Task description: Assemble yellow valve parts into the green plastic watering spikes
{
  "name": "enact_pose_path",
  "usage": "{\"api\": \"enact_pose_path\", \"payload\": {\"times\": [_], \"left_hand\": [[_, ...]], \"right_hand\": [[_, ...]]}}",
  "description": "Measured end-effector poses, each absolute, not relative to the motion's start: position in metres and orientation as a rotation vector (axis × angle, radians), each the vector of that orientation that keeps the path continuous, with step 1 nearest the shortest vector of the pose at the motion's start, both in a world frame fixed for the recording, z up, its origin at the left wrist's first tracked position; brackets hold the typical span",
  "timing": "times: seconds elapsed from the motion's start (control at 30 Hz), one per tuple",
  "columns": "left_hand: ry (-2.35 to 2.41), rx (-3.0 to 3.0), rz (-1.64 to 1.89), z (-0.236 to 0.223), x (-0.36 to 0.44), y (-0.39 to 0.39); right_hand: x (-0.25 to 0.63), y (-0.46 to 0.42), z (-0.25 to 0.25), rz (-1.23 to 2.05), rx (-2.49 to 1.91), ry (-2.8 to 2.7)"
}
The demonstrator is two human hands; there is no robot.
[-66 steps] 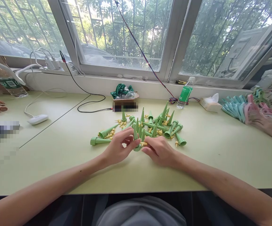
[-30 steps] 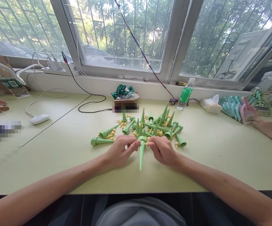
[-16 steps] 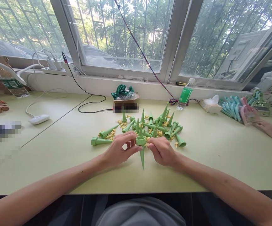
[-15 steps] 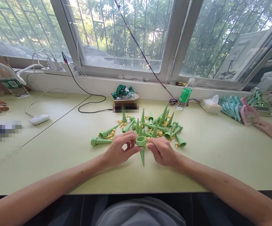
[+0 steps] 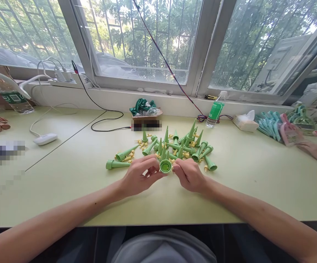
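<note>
My left hand (image 5: 142,174) pinches a green plastic watering spike (image 5: 165,166) by its wide threaded end. The round opening faces me, and its pointed part is hidden behind. Close on the other side of the opening is my right hand (image 5: 189,175), its thumb and forefinger pressed together on what looks like a small yellow valve piece (image 5: 174,166), mostly covered by the fingers. Just beyond both hands lies a pile of green spikes (image 5: 184,149), some upright and some on their sides. Small yellow pieces (image 5: 206,168) are scattered among them.
Behind the pile stands a small box (image 5: 146,117) with green plastic and clear wrap. A water bottle (image 5: 215,111) and a tissue pack (image 5: 246,121) stand near the window. At right, another person's hand (image 5: 316,151) is beside pink and teal packaged items (image 5: 288,131).
The spike in my left hand has tilted, so its opening now points toward me and its tip no longer shows below. My right hand stays about where it was.
</note>
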State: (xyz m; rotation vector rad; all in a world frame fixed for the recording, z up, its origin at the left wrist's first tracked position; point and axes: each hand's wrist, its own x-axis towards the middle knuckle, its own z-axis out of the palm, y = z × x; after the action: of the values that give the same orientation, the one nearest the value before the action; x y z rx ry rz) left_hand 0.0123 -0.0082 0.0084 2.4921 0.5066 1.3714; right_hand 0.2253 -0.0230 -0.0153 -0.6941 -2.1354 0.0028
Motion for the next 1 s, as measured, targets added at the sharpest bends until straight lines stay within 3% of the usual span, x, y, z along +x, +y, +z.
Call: {"api": "enact_pose_path", "payload": {"times": [0.43, 1.0], "left_hand": [[0.532, 2.239, 0.958, 0.0080, 0.0061, -0.0105], [0.536, 2.205, 0.961, 0.0076, 0.0040, -0.0051]], "right_hand": [[0.2264, -0.0251, -0.0101, -0.010, -0.542, -2.106], [0.2281, -0.0211, -0.0121, 0.061, -0.543, -2.209]]}}
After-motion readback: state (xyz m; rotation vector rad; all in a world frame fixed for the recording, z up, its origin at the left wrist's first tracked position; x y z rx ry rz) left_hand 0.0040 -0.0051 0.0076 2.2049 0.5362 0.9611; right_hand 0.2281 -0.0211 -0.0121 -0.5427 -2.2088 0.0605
